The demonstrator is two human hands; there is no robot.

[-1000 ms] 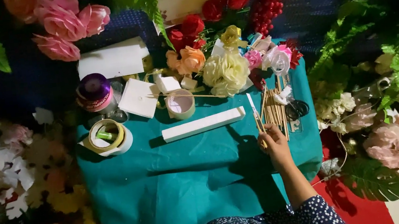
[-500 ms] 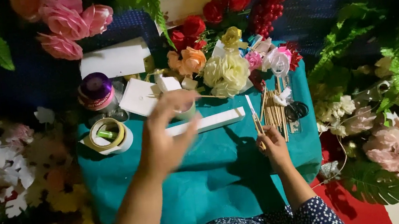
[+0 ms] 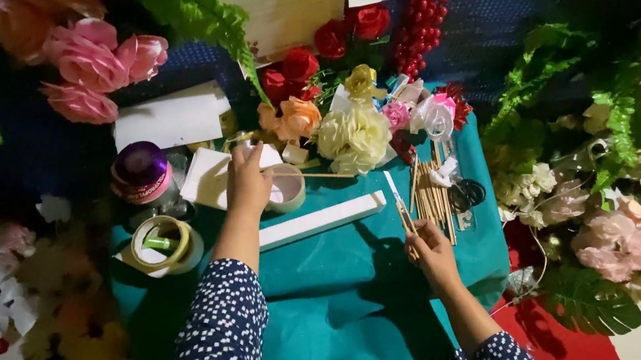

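Note:
My left hand (image 3: 248,183) reaches forward over a teal cloth (image 3: 334,285). Its fingers rest on a small white piece (image 3: 268,155), beside a pale ring of tape (image 3: 286,191), and I see no grip on anything. My right hand (image 3: 433,252) is closed on a thin wooden stick (image 3: 399,204) with a white tip, held upright-pointing away from me. A bundle of similar sticks (image 3: 432,198) lies just right of it. A long white bar (image 3: 322,220) lies on the cloth between my hands.
A stack of tape rolls (image 3: 164,244) and a purple ribbon spool (image 3: 140,172) stand at left, white foam blocks (image 3: 172,121) behind. Cream (image 3: 354,136), orange (image 3: 296,117) and red flowers (image 3: 297,67) crowd the back. Scissors (image 3: 467,194) lie at right. Artificial flowers and ferns surround the cloth.
My left arm came into view and stretched forward, from above the white bar to the white piece by the tape ring. My right hand has stayed put with the stick.

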